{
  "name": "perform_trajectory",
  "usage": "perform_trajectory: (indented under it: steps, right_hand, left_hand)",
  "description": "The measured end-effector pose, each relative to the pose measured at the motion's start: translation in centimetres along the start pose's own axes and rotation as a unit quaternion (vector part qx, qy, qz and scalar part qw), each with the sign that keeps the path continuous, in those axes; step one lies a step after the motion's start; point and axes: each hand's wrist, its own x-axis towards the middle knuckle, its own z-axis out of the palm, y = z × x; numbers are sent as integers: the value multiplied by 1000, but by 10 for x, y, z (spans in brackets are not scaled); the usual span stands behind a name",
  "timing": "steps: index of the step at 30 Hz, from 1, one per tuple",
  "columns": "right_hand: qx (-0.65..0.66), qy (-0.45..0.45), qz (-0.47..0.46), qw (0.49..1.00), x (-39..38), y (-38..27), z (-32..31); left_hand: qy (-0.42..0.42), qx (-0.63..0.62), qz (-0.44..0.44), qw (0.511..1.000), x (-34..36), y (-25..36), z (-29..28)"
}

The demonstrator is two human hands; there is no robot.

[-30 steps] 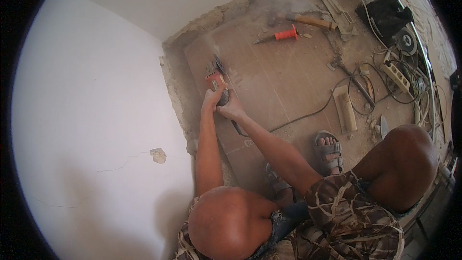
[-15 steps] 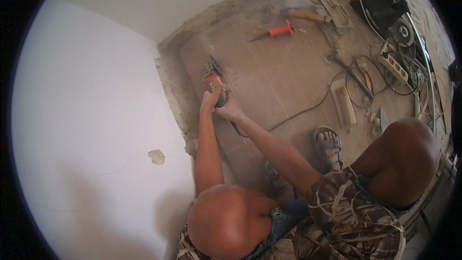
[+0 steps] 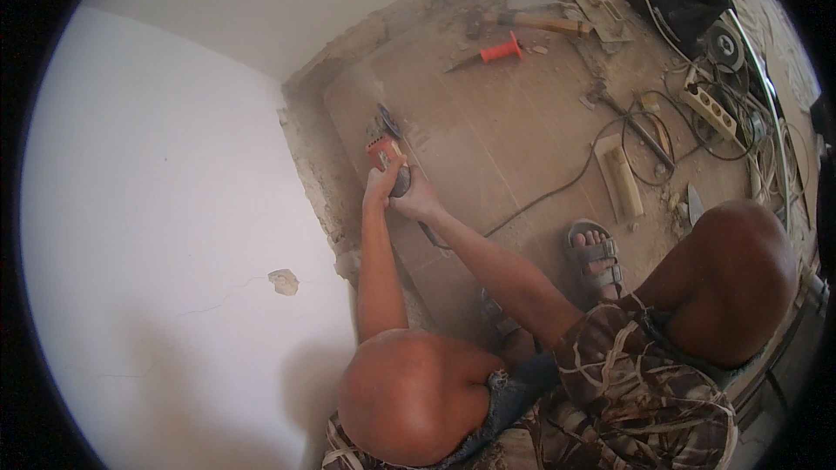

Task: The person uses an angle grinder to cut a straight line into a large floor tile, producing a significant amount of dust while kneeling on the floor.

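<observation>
Both my hands are wrapped round a red and black angle grinder (image 3: 383, 153) over the dusty floor. My left hand (image 3: 378, 185) grips the body on the wall side. Close beside it, my right hand (image 3: 418, 198) holds the dark rear handle, where the cord comes out. The grinder's thin disc (image 3: 388, 120) stands edge-on at the far end, at the floor surface, with pale dust hanging around it. Whether the disc touches the floor I cannot tell.
A chipped wall base (image 3: 318, 183) runs along the left. Beyond the grinder lie a red-handled chisel (image 3: 501, 52) and a wooden-handled hammer (image 3: 544, 24). To the right are a plastering float (image 3: 620, 181), another hammer (image 3: 644, 135), a power strip (image 3: 712, 113), tangled cords and a trowel (image 3: 694, 206).
The view has shifted slightly, so the tools on the floor appear a little further left. Both hands keep their grip on the grinder, which has hardly moved.
</observation>
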Motion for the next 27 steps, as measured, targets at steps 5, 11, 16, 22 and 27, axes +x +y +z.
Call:
perform_trajectory:
  steps: [5,11,16,22,27]
  right_hand:
    - [35,-20,20,999,-7,-6,-1]
    - [21,10,11,1000,-13,6,-4]
    - [21,13,-17,1000,-18,1,0]
    - [18,1,8,1000,-23,5,-5]
    - [25,5,-5,1000,-22,8,2]
  left_hand:
    - [-4,-4,-11,1000,-4,-2,-4]
    - [-12,-10,-7,1000,-14,-3,7]
    - [8,-7,7,1000,-3,-17,-3]
    - [-13,-8,-13,1000,-24,-6,5]
    - [-11,-17,4,1000,-25,-8,1]
